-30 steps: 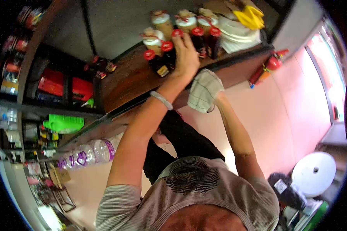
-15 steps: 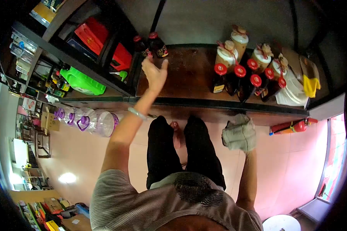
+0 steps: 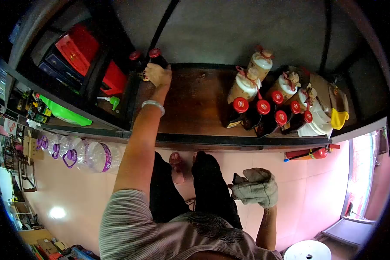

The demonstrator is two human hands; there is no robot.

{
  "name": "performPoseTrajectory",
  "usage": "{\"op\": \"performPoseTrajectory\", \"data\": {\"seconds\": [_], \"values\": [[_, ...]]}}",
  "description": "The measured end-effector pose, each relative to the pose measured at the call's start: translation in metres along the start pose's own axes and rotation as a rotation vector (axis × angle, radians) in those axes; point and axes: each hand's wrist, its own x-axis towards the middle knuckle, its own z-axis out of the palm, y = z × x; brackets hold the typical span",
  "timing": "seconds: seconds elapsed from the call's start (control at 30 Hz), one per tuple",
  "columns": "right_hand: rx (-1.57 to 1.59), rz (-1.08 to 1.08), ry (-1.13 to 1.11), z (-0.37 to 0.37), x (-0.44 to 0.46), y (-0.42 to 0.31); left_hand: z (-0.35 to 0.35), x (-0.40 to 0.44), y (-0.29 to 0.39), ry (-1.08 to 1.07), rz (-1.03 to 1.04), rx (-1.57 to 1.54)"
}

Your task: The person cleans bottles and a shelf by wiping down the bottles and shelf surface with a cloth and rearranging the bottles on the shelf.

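While left hand (image 3: 159, 74) touches bottle (image 3: 159, 59) (dark), cloth (image 3: 251, 190) covering right hand (image 3: 264, 194)

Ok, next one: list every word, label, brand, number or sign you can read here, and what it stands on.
No text can be read with certainty.
Red bottle caps: pale marks, too small to read.
Clear jug: marks on its purple label, too blurred.
Red box: faint marks, too small.
Dark bottle at the left hand: no legible label.

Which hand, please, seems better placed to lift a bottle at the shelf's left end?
Probably the left hand: it is at one bottle there, while the right hand, covered by cloth, is away from the shelf.
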Motion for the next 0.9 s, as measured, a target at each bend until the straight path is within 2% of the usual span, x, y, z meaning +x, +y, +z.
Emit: {"op": "performPoseTrajectory", "data": {"seconds": [0.03, 0.1, 0.17, 0.23, 0.27, 0.3, 0.37, 0.4, 0.5, 0.6, 0.67, 0.7, 0.77, 0.9], "values": [[0.029, 0.009, 0.016, 0.0, -0.003, 0.002, -0.004, -0.004, 0.0, 0.023, 0.03, 0.034], [0.078, 0.011, 0.039, 0.001, -0.009, 0.006, 0.001, -0.008, -0.024, -0.208, 0.03, -0.303], [0.137, -0.011, 0.068, 0.005, -0.015, 0.009, -0.017, -0.022, -0.028, -0.234, 0.186, -0.4], [0.194, -0.055, 0.107, 0.009, -0.023, 0.012, -0.073, -0.059, -0.017, -0.069, 0.482, -0.246], [0.238, -0.082, 0.136, 0.012, -0.026, 0.013, -0.095, -0.072, -0.014, -0.154, 0.475, -0.428], [0.073, -0.143, 0.103, 0.005, -0.03, 0.015, -0.123, -0.088, -0.01, -0.205, 0.558, -0.456], [-0.45, -0.357, 0.061, -0.003, -0.029, 0.022, -0.185, -0.124, -0.002, -0.328, 0.725, -0.513], [-0.565, -0.418, 0.074, -0.005, -0.029, 0.025, -0.209, -0.144, 0.001, -0.4, 0.794, -0.495], [0.525, -0.418, 0.225, 0.007, -0.058, -0.024, -0.262, -0.201, 0.014, -0.635, 1.027, -0.419], [0.212, -0.484, 0.404, 0.009, -0.088, -0.075, -0.287, -0.257, 0.032, -0.854, 1.16, -0.287], [0.612, -0.404, 0.391, 0.033, -0.085, -0.061, -0.292, -0.283, 0.043, -0.934, 1.269, -0.205], [0.588, -0.48, 0.422, 0.033, -0.085, -0.064, -0.289, -0.292, 0.043, -0.91, 1.338, -0.304], [0.537, -0.632, 0.486, 0.032, -0.085, -0.069, -0.284, -0.298, 0.05, -0.949, 1.363, -0.233], [0.303, -0.643, 0.648, 0.017, -0.079, -0.052, -0.275, -0.312, 0.053, -0.94, 1.402, -0.377]]}}
